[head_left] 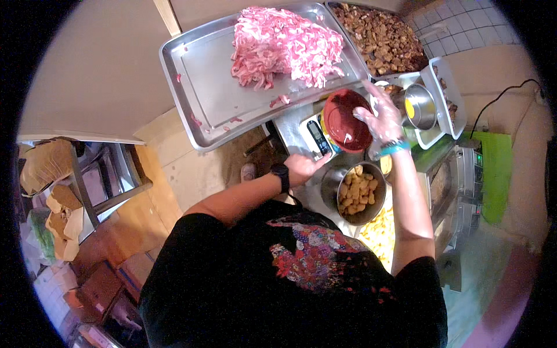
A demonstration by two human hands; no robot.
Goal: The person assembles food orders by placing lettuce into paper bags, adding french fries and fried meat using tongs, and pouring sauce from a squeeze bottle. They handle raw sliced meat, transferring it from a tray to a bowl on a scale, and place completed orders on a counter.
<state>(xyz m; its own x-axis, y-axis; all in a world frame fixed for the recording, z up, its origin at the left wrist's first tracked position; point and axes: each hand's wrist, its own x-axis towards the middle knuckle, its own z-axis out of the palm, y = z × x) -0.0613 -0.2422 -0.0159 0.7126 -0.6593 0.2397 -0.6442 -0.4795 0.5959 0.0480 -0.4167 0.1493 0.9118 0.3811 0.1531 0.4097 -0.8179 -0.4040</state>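
A kitchen scale (316, 136) with a small dark display carries a red-brown bowl (342, 124), which looks empty. My left hand (303, 169), bare and with a black watch at the wrist, reaches to the scale's near edge. Its index finger is stretched out and touches the scale by the buttons; the other fingers are curled and hold nothing. At the bowl's right side is my right hand (382, 120) in a clear plastic glove. The thumb and fingers are spread, with the thumb over the bowl's rim. Just nearer stands a metal pot (329, 196) of light brown chunks.
A large metal tray (209, 87) of sliced pink raw meat (284, 46) lies beyond the scale. Dark brown cooked pieces (383, 40) fill another tray at far right. A steel bowl (422, 107) sits in a white plastic bin (458, 110). Yellow pieces (380, 235) lie beside my right forearm.
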